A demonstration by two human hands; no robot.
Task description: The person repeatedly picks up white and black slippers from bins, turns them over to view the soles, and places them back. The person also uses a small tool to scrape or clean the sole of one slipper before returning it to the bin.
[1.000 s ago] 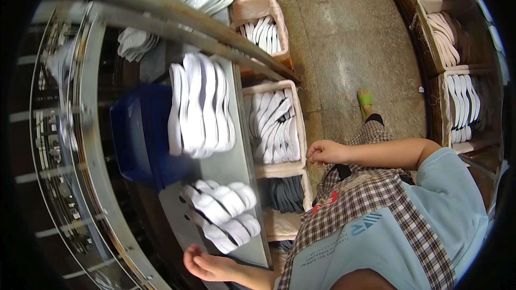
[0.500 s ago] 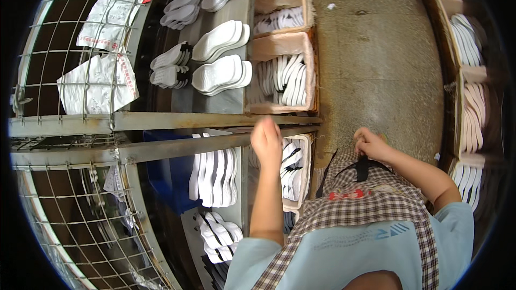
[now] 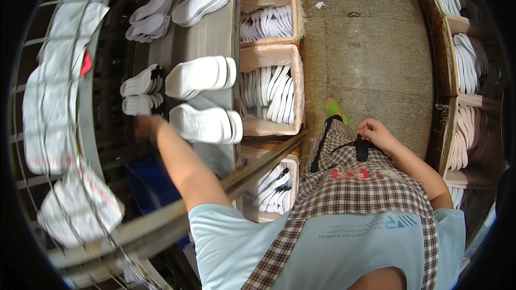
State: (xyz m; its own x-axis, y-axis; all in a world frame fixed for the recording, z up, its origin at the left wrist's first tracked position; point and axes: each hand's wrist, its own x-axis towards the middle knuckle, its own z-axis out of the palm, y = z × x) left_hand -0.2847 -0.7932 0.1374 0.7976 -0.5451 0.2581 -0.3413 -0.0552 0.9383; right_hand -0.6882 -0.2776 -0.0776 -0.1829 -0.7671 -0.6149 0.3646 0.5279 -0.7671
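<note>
My left hand, smeared by motion, reaches into the shelf on the left. It is nearest to a stack of white shoe soles with black parts; whether it touches them I cannot tell. Beside my forearm, thicker white soles lie stacked on the shelf, with another white stack farther off. My right hand is held in front of my checked apron, its fingers curled together next to a black strap. What those fingers hold, if anything, is hidden.
Fabric-lined baskets of soles line the shelf's edge; more sole-filled bins stand along the right. A metal rail crosses below my left arm. Wire mesh with white bags rises at far left. A blue bin sits lower left.
My left hand has swung left and deeper into the shelf, past the rail. The view has shifted, and a green sandal now shows below the apron. My right hand stays by the apron.
</note>
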